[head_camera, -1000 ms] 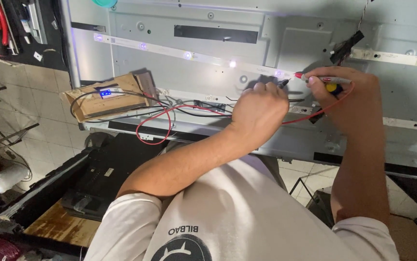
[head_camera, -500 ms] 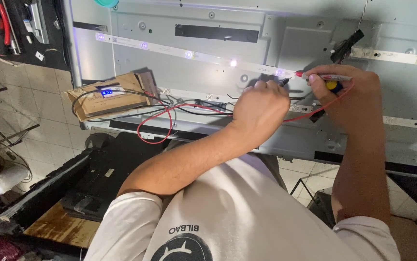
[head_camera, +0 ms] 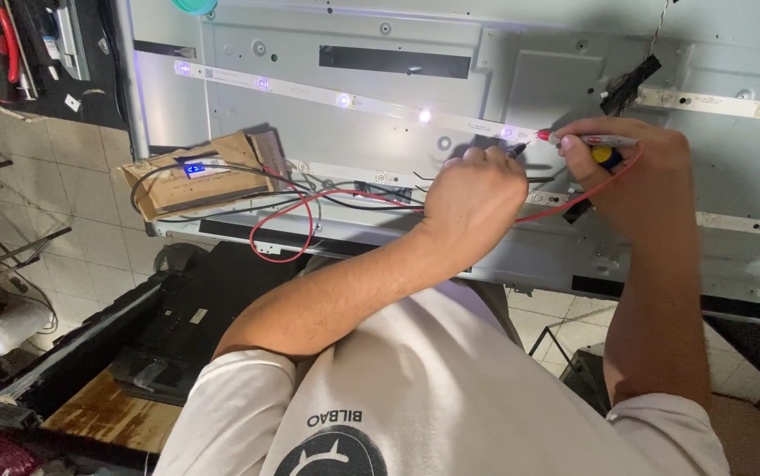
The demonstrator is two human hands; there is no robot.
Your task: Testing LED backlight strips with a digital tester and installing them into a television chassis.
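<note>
Pressing thin probes onto lit white LED strip (head_camera: pixel 344 99) at twelve o'clock | left hand (head_camera: pixel 475 196) pinches black probe (head_camera: pixel 517 151) | right hand (head_camera: pixel 635 172) grips red-tipped probe (head_camera: pixel 587 139) | strip light, brittle; hold edges.

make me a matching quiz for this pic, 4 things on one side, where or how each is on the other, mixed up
1. red probe
2. black probe
3. LED strip
4. red wire

a. lit, on the metal panel
b. looped near the cardboard box
c. in the left hand
d. in the right hand

Pairs: 1-d, 2-c, 3-a, 4-b
</note>
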